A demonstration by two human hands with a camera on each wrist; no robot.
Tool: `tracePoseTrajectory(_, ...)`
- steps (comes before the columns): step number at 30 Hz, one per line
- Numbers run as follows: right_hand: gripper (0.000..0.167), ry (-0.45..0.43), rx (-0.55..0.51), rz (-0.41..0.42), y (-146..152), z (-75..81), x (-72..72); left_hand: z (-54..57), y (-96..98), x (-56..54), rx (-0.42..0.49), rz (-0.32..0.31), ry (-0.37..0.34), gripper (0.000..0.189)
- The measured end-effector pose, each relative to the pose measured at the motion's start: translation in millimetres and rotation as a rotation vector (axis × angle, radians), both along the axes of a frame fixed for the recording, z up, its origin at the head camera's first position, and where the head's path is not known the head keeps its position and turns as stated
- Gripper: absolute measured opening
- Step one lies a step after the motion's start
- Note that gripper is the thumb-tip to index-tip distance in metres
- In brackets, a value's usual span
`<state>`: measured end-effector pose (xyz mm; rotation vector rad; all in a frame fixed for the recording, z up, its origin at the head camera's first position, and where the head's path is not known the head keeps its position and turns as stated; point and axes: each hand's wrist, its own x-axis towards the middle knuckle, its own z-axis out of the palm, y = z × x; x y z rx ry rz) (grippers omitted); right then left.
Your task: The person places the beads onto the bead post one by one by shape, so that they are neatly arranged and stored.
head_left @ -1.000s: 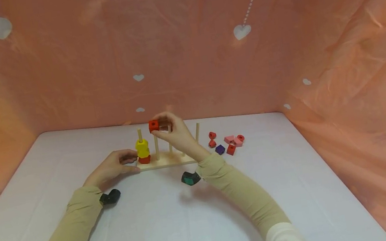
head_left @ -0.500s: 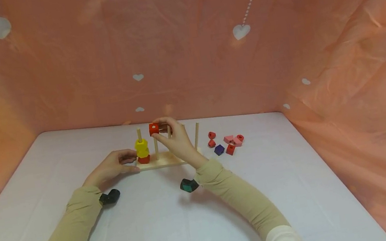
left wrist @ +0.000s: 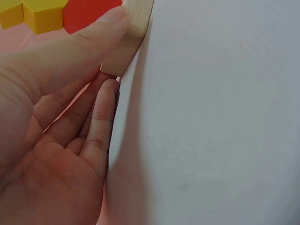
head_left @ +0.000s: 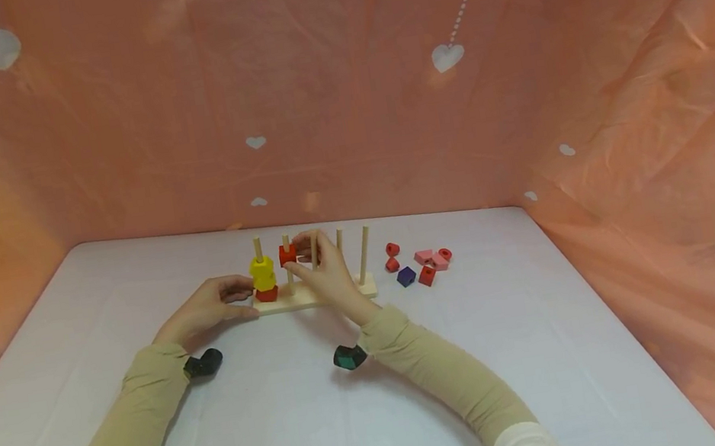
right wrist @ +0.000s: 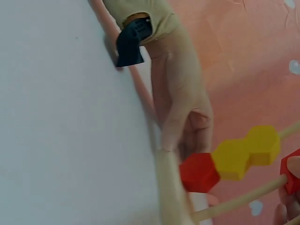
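Note:
A wooden peg stand (head_left: pixel 300 302) with a row of upright pegs is on the white table. My left hand (head_left: pixel 204 307) holds its left end, thumb (left wrist: pixel 110 21) lapped over the edge of the base and fingers at the end. On the leftmost peg sit a red bead (head_left: pixel 267 295) and yellow beads (head_left: pixel 262 273) above it. My right hand (head_left: pixel 334 280) pinches a red cube bead (head_left: pixel 287 256) around the upper part of the second peg, whose tip shows above it. In the right wrist view, the cube bead (right wrist: pixel 289 174) is partly cut off by the frame edge.
Right of the stand lie loose beads: a purple one (head_left: pixel 406 276), a red cube (head_left: pixel 427 276), pink ones (head_left: pixel 440 262) and several other red pieces (head_left: pixel 392 249). A pink curtain with hearts (head_left: pixel 339 102) hangs behind the table (head_left: pixel 289 418).
My right hand has lowered the red cube bead from above the second peg onto it, so the peg's tip now sticks out on top. My left hand stays at the stand's end.

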<state>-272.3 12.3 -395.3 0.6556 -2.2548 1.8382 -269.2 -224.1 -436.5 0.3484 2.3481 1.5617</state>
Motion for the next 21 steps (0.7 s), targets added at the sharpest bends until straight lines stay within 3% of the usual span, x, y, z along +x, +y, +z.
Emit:
tracePoseTrajectory(6,0.033,-0.048,0.015,0.028,2,-15.0,-1.7,1.4,-0.5,-0.5,-0.011,-0.004,0.005,0.067)
tracePoseTrajectory(14,0.032,-0.215,0.015,0.074,5,-30.5,0.5,-1.2,-2.1,-1.6,-0.013,-0.008,0.007,0.070)
tracePoseTrajectory(21,0.032,-0.177,0.046,0.081,6,-38.6,-1.5,-0.4,-1.3,-0.9,-0.005,-0.003,0.008,0.070)
